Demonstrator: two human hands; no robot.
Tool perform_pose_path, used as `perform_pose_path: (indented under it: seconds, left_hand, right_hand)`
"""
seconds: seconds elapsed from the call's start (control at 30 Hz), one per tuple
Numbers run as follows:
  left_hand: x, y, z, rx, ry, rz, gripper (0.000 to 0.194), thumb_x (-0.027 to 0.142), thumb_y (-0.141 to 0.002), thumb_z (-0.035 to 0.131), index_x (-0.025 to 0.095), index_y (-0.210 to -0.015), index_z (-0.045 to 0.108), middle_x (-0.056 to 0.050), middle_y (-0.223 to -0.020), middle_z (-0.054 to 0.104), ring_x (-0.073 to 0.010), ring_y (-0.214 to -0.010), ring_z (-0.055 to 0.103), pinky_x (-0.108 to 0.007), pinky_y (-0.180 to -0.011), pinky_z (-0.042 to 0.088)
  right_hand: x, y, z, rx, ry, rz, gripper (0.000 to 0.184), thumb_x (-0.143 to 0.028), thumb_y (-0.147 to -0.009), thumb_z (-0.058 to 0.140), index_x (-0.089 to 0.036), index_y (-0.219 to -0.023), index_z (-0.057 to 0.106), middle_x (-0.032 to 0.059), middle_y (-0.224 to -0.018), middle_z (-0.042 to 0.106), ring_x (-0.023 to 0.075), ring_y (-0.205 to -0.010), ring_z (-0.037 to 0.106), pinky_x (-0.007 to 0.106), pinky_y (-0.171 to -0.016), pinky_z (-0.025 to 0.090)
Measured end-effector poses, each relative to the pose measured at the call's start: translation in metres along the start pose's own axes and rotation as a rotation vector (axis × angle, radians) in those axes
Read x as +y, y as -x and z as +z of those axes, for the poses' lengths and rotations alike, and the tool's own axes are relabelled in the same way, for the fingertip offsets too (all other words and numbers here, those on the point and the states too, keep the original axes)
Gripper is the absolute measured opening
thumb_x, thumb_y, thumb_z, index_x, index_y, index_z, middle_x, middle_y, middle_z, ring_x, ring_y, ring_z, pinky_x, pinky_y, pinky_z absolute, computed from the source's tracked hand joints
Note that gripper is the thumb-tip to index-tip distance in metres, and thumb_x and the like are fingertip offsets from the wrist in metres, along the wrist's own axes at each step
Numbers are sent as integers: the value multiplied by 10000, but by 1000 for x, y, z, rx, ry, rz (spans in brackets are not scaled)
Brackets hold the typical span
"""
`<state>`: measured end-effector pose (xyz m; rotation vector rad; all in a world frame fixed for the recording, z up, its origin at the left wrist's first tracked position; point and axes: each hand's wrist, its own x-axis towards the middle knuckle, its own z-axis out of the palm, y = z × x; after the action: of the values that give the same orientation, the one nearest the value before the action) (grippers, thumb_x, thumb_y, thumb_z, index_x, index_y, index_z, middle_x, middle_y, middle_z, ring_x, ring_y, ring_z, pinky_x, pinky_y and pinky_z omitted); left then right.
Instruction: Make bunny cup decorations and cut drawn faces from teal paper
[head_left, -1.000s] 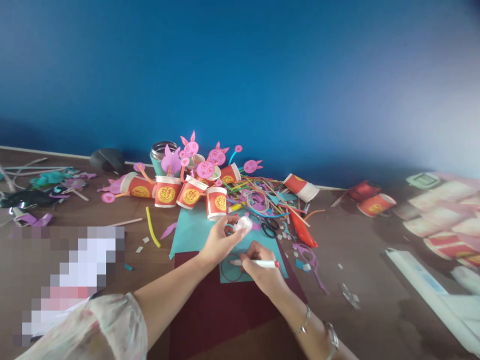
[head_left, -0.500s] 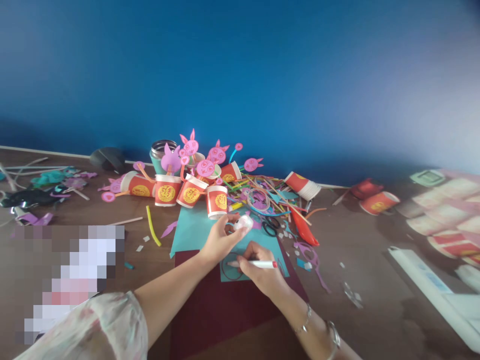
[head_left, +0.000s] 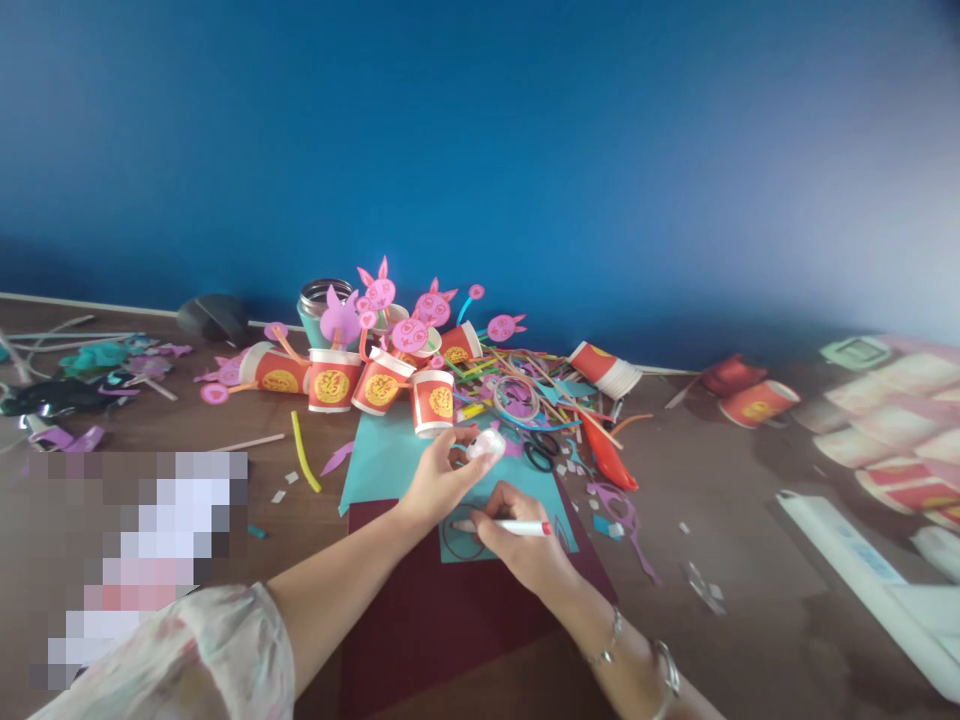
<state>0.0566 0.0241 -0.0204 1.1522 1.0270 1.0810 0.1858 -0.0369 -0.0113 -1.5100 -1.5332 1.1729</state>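
Observation:
My right hand (head_left: 517, 555) grips a white marker (head_left: 521, 527) with a red end, its tip at a small teal piece of paper (head_left: 469, 556). A dark circle is drawn there, and part of another outline shows near the right edge. That paper lies on a maroon sheet (head_left: 420, 620). Just above and left of it, my left hand (head_left: 435, 480) pinches a small, rounded white object (head_left: 486, 446) whose kind I cannot make out. Beneath the left hand spreads a larger teal sheet (head_left: 386, 462), partly hidden.
Several red paper cups (head_left: 334, 382) with pink animal cutouts (head_left: 379, 293) stand or lie at the back, beside a teal metal flask (head_left: 313, 318). Right of them are pipe cleaners, paper scraps and a tape roll (head_left: 516, 398). Stacked cups (head_left: 606, 372) lie farther right.
Both hands hold almost the same place; the marker has shifted very slightly left. Nothing has been picked up or let go.

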Motion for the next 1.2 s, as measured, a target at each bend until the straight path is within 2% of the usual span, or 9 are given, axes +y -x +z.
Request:
perform_pose_path:
  seconds: [0.17, 0.67, 1.2]
  left_hand:
    - [-2, 0, 0, -9, 5, -3, 442, 415, -710, 697, 138, -1030, 569, -18, -746, 634, -140, -642, 591, -260, -585, 474]
    - [-6, -1, -1, -26, 23, 10, 472, 438, -718, 696, 131, -1047, 554, -43, -832, 636, -137, -670, 583, -273, -608, 492]
    - [-6, -1, -1, -16, 27, 20, 464, 443, -705, 701, 134, -1021, 560, -53, -887, 633, -135, -678, 590, -273, -607, 500]
  right_hand:
    - [-1, 1, 0, 10, -24, 7, 268, -311, -767, 584, -218, -601, 396, -81, -485, 369, 85, -458, 333, 208, -432, 276]
    - [4, -2, -2, 85, 56, -68, 239, -278, -750, 543, -216, -586, 379, -72, -500, 382, 85, -459, 358, 214, -439, 290]
    - [1, -2, -4, 102, 58, -19, 221, -257, -692, 498, -219, -531, 351, -73, -454, 360, 85, -447, 356, 211, -434, 326]
